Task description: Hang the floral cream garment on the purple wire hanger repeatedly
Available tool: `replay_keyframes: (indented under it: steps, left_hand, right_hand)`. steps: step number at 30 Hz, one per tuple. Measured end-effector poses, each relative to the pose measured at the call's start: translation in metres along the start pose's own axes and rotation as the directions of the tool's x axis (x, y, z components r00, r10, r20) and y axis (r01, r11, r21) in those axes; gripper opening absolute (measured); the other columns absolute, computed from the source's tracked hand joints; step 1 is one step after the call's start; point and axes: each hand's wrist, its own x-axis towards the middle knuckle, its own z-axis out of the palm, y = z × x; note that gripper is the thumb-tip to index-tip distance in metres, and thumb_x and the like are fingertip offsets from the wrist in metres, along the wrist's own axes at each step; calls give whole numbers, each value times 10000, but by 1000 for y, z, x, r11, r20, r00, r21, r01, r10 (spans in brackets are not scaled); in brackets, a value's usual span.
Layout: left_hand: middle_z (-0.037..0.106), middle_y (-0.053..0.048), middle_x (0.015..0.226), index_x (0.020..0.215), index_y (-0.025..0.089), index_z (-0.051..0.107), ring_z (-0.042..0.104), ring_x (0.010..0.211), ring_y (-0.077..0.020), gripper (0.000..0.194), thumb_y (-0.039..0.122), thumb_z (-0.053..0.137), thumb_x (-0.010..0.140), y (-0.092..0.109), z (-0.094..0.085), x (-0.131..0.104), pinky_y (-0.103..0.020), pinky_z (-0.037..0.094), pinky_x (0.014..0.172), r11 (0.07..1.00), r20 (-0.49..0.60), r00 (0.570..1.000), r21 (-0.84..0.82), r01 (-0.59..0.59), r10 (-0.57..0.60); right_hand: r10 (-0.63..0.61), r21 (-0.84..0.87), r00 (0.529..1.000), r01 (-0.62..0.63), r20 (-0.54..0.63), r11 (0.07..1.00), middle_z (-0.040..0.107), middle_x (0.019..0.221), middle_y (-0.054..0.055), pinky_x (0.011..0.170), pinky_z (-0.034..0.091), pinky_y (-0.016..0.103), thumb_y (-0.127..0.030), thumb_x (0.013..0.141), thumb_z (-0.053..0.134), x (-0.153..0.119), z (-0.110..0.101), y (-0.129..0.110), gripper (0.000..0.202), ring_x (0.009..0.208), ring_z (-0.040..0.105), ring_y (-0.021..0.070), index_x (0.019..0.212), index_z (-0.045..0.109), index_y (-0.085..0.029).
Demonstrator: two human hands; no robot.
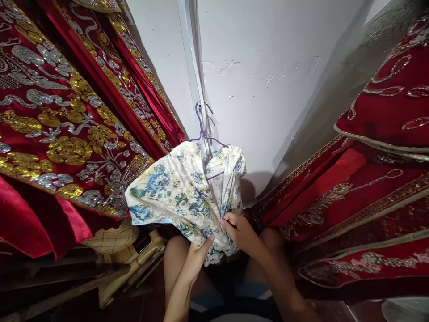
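Observation:
A white blouse with a blue floral print [174, 188] hangs on a purple hanger [200, 127] against the wall. One of its sleeves spreads out to the left, edged in light blue. My right hand [237, 230] pinches the blouse's front edge, below the neck opening. Lower and to the left, my left hand [201, 252] grips the blouse near its hem, thumb on top of the cloth. The left fingers are mostly hidden beneath the fabric.
Red garments with gold and silver embroidery [70, 150] hang on the left. More beaded red garments [385, 179] hang on the right. A white wall [254, 89] with peeling paint stands ahead. A wooden chair [147, 248] holding a dark phone-like object [142, 242] is at lower left.

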Motion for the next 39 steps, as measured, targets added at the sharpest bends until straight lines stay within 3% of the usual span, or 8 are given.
replay_keyframes:
  steps: [5, 8, 11, 17, 21, 27, 34, 39]
  left_hand:
    - [703, -77, 1149, 1072, 242, 612, 621, 1202, -309, 374, 393, 705, 744, -7, -18, 18, -447, 458, 1073, 987, -364, 920, -18, -159, 142]
    - [648, -53, 1016, 966, 244, 530, 635, 1086, -283, 291, 364, 671, 742, -11, -29, 24, -465, 476, 1024, 941, -655, 691, 96, -326, 306]
    - [576, -74, 1107, 1026, 246, 503, 582, 1123, -264, 306, 396, 660, 811, -11, -21, 15, -446, 457, 1035, 814, -619, 531, 403, -419, 579]
    - [627, -77, 1064, 1040, 271, 616, 585, 1081, -260, 178, 268, 642, 864, -6, 22, 4, -407, 457, 988, 574, 14, 722, 595, -562, 692]
    - [659, -52, 913, 918, 236, 606, 631, 905, -229, 47, 260, 581, 885, 0, 34, 17, -352, 493, 844, 688, 20, 804, 505, -522, 595]
    - [679, -39, 849, 862, 191, 628, 633, 840, -203, 81, 237, 562, 874, 4, 37, 25, -309, 470, 785, 609, 126, 764, 529, -591, 633]
    - [676, -34, 792, 794, 188, 629, 623, 790, -198, 87, 170, 548, 820, 6, 45, 28, -309, 455, 766, 530, 232, 764, 600, -600, 602]
    - [683, -13, 763, 767, 189, 636, 632, 766, -185, 118, 95, 565, 783, 8, 51, 13, -321, 458, 794, 501, 373, 776, 604, -619, 509]
  right_hand:
    - [13, 143, 997, -1, -82, 990, 312, 578, -52, 528, 235, 276, -375, 897, 547, -7, 3, -2, 333, 557, 321, 127, 632, 419, -220]
    - [48, 196, 992, -24, -119, 980, 349, 555, -46, 517, 252, 274, -373, 893, 539, -11, 7, 0, 327, 544, 345, 128, 626, 425, -221]
    - [72, 201, 995, -56, -75, 978, 446, 532, -30, 521, 302, 272, -394, 907, 521, -12, 11, 1, 346, 524, 414, 134, 617, 455, -217]
    - [37, 289, 997, -15, -70, 957, 601, 580, 6, 580, 410, 274, -407, 902, 561, -10, 17, -5, 306, 575, 560, 165, 679, 590, -199]
    - [26, 284, 996, -1, -84, 959, 670, 637, 37, 583, 421, 280, -393, 885, 578, -11, 17, -8, 287, 610, 587, 179, 691, 646, -192]
    - [14, 286, 989, 30, -150, 958, 606, 534, 12, 483, 346, 268, -345, 833, 625, 15, -2, -30, 322, 483, 469, 129, 551, 629, -190]
    - [-29, 590, 962, 190, -271, 785, 589, 540, -9, 394, 190, 234, -389, 709, 763, 97, -35, -122, 264, 410, 302, 51, 681, 687, -138]
    - [-137, 566, 943, 293, -303, 771, 595, 537, -5, 390, 185, 225, -402, 748, 739, 97, -36, -148, 278, 402, 301, 48, 732, 690, -129]
